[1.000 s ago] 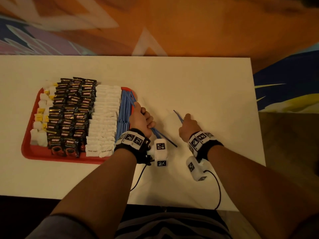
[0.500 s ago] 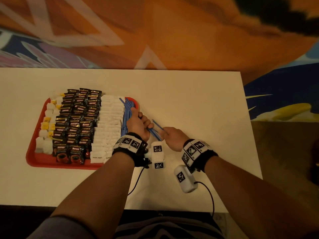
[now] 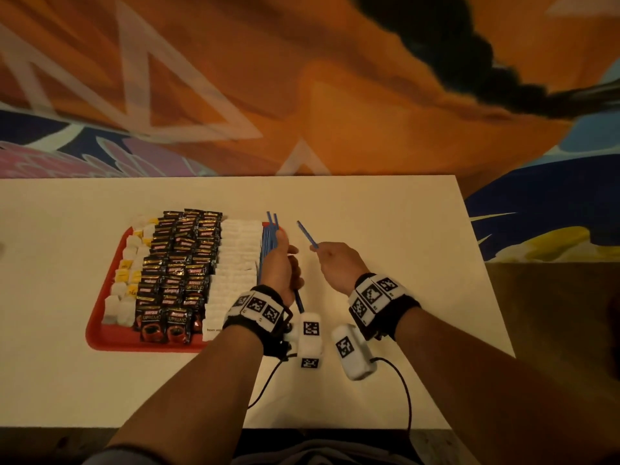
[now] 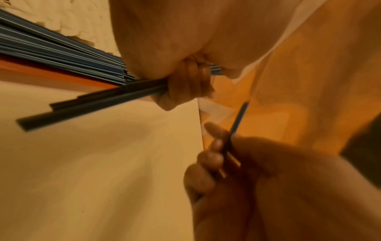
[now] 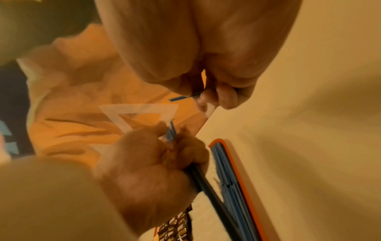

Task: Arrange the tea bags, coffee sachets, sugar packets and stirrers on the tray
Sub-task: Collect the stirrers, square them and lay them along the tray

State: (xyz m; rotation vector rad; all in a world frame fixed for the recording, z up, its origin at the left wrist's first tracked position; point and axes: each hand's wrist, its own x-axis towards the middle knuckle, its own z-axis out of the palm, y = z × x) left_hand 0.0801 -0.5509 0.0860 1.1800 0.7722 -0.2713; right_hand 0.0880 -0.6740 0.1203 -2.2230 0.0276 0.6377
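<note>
Item: red tray (image 3: 110, 342) on the white desk (image 3: 385, 213), left of centre. Contents, left to right: tea bags (image 3: 129, 253), dark coffee sachets (image 3: 181, 263), white sugar packets (image 3: 235, 263), then blue stirrers (image 3: 265, 256) laid along the tray's right edge.

Hands: our left hand (image 3: 280, 266) is curled round a small bundle of stirrers (image 4: 90, 101), held above the tray's right edge with the ends sticking out fore and aft. Our right hand (image 3: 339, 263) pinches a single stirrer (image 3: 307, 233) between fingertips, lifted off the desk, just beside the left hand and apart from it.

Step in hand, as we judge it: joining the single stirrer to the bundle, then laying the lot on the tray.

Handling notes: we would slide the single one in parallel to the others, square the uneven ends against the tray wall, and lower the bundle flat onto the row. A loosened grip could let the thin sticks fan out or roll over the rim.
</note>
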